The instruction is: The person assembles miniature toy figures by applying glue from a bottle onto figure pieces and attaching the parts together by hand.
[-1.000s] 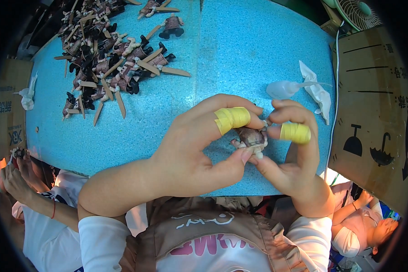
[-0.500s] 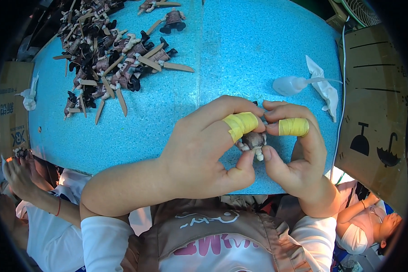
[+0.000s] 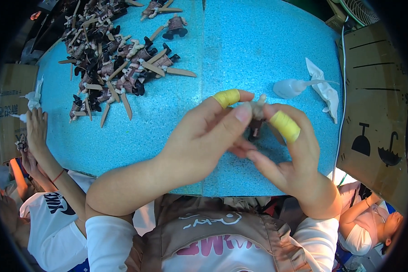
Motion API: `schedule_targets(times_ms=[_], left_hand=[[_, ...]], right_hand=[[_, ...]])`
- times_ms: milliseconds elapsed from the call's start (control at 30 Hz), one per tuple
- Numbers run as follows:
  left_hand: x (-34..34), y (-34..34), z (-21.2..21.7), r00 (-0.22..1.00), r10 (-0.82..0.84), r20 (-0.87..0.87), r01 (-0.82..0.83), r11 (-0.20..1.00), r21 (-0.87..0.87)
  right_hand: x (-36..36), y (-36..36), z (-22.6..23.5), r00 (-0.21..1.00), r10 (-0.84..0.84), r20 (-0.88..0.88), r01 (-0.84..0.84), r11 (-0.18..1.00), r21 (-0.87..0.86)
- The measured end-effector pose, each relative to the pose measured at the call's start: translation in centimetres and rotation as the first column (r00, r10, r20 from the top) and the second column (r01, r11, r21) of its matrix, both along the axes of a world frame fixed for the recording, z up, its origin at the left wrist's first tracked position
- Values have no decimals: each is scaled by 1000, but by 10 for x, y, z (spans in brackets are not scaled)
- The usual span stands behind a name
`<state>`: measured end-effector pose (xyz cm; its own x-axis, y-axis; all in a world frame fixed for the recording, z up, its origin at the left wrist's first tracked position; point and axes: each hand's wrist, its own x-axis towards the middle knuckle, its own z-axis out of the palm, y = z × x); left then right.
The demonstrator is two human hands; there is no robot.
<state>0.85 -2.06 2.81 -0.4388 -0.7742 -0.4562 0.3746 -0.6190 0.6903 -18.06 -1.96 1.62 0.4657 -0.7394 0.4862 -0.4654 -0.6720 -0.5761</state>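
A small doll-like figurine (image 3: 255, 128) in brown and cream is between my two hands over the blue table, its cream end up and dark end toward me. My left hand (image 3: 199, 138) is closed on it, thumb and forefinger pinching near the cream end. My right hand (image 3: 292, 147) grips its other side with the forefinger, while the thumb sits lower by its dark end. Yellow tape wraps a finger on each hand. My fingers hide part of the figurine. Many similar figurines (image 3: 109, 68) with flat tan blade-like pieces lie heaped at the far left.
At the right lie a translucent squeeze bottle (image 3: 289, 87) with a thin spout and a crumpled white tissue (image 3: 324, 93). A cardboard box (image 3: 376, 118) borders the table (image 3: 258, 41) there. A co-worker's hand (image 3: 37, 129) reaches over the left edge near another white bottle (image 3: 33, 99).
My hands have turned the figurine over, so its cream end now points away from me. At the left, the co-worker's hand has moved forward to the white bottle.
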Motion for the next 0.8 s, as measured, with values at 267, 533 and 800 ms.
schedule_targets(times_ms=[267,533,800], left_hand=[[10,4,-7,955,-128,266,225,899,-376],[10,5,-7,983,-115,145,161,915,-369],[5,7,-7,990,-90,110,127,907,-403]], right_hand=[[-9,-9,0,983,74,167,-128,930,346],[-8,-7,-5,950,81,300,-197,903,382],[-14,-12,-1,974,139,178,-178,958,226]])
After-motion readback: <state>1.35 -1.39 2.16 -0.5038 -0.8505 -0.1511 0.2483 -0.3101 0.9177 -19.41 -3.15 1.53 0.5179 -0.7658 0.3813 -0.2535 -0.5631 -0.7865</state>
